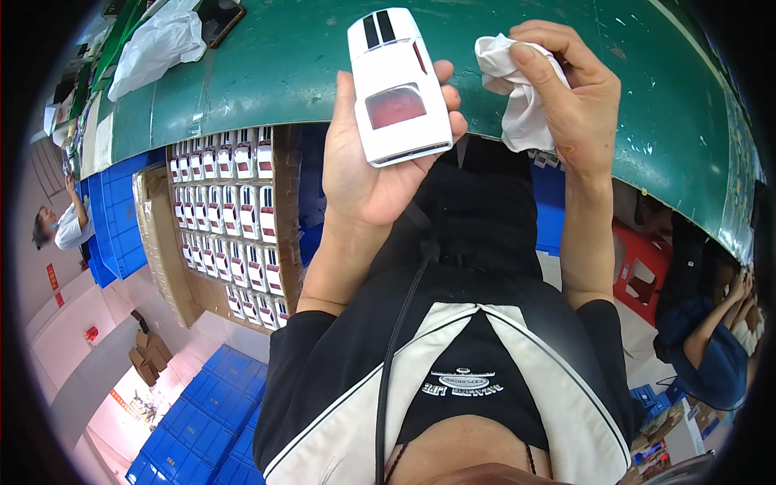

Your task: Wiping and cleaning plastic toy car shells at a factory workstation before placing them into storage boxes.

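A white toy car with two black stripes and dark red windows lies in the palm of my left hand. The fingers of that hand curl around the car's right side, and the thumb rests along its left. To the right, my right hand pinches a crumpled white cloth between thumb and fingers. The cloth hangs apart from the car. Both hands are raised over the near edge of the green worktable.
At my left, a cardboard box holds rows of similar white toy cars. A white plastic bag and a dark phone-like object lie on the table's far left. Blue crates, a red stool and a seated person are around.
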`<state>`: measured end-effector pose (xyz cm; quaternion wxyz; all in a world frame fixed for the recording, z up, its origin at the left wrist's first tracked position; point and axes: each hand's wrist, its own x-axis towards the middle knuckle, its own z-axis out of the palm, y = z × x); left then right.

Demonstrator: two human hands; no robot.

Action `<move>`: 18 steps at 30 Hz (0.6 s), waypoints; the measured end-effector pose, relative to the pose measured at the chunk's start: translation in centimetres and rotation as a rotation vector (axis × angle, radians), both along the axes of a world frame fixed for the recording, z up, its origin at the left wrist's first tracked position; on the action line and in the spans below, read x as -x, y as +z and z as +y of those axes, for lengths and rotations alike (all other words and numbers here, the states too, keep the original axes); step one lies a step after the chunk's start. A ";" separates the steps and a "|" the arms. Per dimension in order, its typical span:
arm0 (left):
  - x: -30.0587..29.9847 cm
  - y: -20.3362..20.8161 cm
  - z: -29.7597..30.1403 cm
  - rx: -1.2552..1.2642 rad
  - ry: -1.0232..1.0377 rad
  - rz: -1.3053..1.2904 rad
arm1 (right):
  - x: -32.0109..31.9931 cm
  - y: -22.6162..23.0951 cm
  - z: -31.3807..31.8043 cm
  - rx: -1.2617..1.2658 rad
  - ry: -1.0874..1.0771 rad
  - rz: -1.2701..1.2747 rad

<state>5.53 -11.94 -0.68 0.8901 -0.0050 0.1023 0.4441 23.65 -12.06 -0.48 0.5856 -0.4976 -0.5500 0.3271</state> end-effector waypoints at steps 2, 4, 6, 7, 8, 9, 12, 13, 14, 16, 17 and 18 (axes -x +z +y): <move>0.1 -0.5 -0.3 -0.094 0.055 0.075 | 1.1 1.0 -0.2 -0.130 -0.046 -0.043; -0.1 -0.1 -0.6 -0.150 0.169 0.173 | 2.7 2.8 -1.0 -0.343 0.064 -0.379; -0.6 0.4 -0.8 -0.140 0.249 0.347 | 5.3 2.1 -1.6 -0.503 0.181 -0.452; -0.9 0.6 -1.1 -0.257 0.244 0.564 | 5.7 1.8 -1.5 -0.528 0.161 -0.460; -1.0 0.4 -0.9 -0.205 0.278 0.538 | 5.7 1.6 -1.1 -0.553 0.141 -0.468; -1.0 0.4 -0.7 -0.154 0.318 0.513 | 5.0 1.4 -0.3 -0.557 0.070 -0.502; 0.3 -0.2 -0.8 -0.352 0.045 0.152 | 3.0 0.8 1.3 -0.406 -0.013 -0.543; 0.6 -0.5 -0.5 -0.307 -0.023 0.015 | 2.8 1.0 1.1 -0.240 0.029 -0.443; 0.6 -0.6 0.0 -0.230 -0.085 -0.146 | 2.6 1.5 0.9 -0.074 0.071 -0.342; 0.6 0.2 0.4 0.089 -0.144 -0.274 | 2.1 1.8 0.9 -0.101 0.055 -0.131; 0.5 -0.4 0.7 0.168 -0.194 -0.367 | 1.7 0.7 1.1 -0.066 0.032 -0.047; 0.5 -0.6 0.7 0.210 -0.182 -0.369 | 1.5 0.7 1.0 -0.039 0.046 -0.008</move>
